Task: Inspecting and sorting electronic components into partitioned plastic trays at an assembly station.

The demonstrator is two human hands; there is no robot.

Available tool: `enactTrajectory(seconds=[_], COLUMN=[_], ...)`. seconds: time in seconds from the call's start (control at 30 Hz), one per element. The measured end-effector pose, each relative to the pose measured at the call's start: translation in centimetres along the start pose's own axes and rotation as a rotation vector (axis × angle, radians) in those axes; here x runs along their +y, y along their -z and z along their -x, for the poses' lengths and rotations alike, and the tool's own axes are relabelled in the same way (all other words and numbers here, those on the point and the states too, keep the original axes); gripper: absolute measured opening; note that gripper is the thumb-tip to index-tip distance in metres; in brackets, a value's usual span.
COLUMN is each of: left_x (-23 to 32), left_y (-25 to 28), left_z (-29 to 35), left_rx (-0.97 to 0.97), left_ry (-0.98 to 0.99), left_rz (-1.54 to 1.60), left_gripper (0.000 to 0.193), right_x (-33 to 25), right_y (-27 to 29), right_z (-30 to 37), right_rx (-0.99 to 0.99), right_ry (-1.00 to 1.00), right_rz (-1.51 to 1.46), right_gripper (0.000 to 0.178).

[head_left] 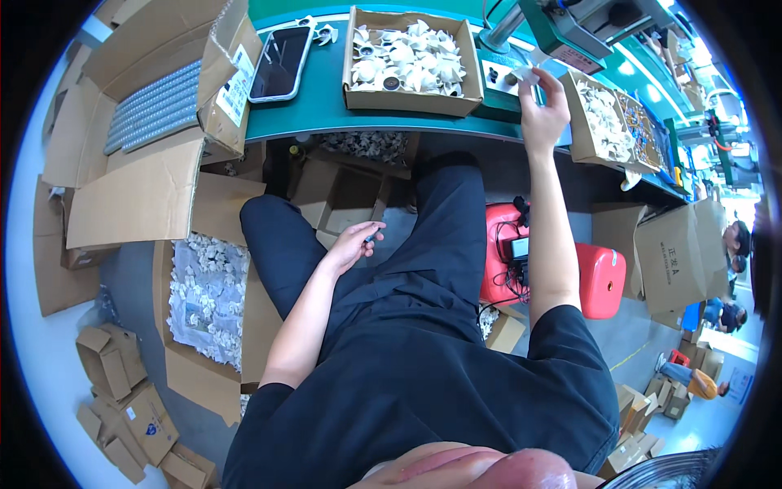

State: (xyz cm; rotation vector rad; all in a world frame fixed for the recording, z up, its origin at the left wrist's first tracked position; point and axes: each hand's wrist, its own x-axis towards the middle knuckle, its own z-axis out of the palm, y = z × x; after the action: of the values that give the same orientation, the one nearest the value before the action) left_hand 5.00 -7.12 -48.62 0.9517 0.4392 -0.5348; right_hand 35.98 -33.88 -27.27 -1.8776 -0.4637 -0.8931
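My right hand (544, 112) reaches to the bench and pinches a small white plastic fan wheel (526, 77) beside the base of a bench press (564, 37). Over my lap, my left hand (352, 247) is curled, palm up, round a small dark metallic part (371, 238), too small to make out well. An open cardboard box of white fan wheels (411, 55) stands on the green bench (326, 114) left of my right hand. To its right is another box of white fan wheels (601, 122).
A phone (282, 63) lies by a large carton (134, 191) holding grey rods (155, 106). Wires and small parts (639, 130) fill a tray at the right. Under and beside the bench stand a carton of white pieces (208, 301), a red stool (601, 281) and a black cable (511, 277).
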Motion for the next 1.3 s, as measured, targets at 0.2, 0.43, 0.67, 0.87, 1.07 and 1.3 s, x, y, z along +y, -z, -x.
enactTrajectory(seconds=[0.2,0.43,0.67,0.87,1.07,1.3], left_x=[0.3,3.6,8.5,10.4,7.9,2.9], left_y=[-0.1,-2.3,-5.7,-7.0,-6.1,-4.8], left_z=[0.3,2.3,4.0,3.4,2.8,3.0], left_rx=[-0.007,-0.159,-0.335,-0.384,-0.343,-0.265], left_ry=[-0.068,-0.288,-0.396,-0.379,-0.32,-0.206], left_rz=[-0.025,0.384,0.305,0.2,0.182,0.25], left_gripper=[0.036,0.028,0.028,0.025,0.02,0.019], right_x=[-7.9,-14.7,-13.9,-12.5,-6.3,-1.8], right_y=[-3.1,-4.0,-1.3,0.5,2.2,1.2], right_z=[-0.6,2.6,10.9,8.6,-2.6,-4.8], right_rx=[-0.205,-0.519,-1.347,-1.013,-0.293,-0.454], right_ry=[0.384,0.454,-0.002,0.025,-0.042,-0.127], right_rz=[-0.042,-0.341,-0.459,-0.409,0.207,0.385], right_gripper=[0.052,0.047,0.038,0.027,0.028,0.04])
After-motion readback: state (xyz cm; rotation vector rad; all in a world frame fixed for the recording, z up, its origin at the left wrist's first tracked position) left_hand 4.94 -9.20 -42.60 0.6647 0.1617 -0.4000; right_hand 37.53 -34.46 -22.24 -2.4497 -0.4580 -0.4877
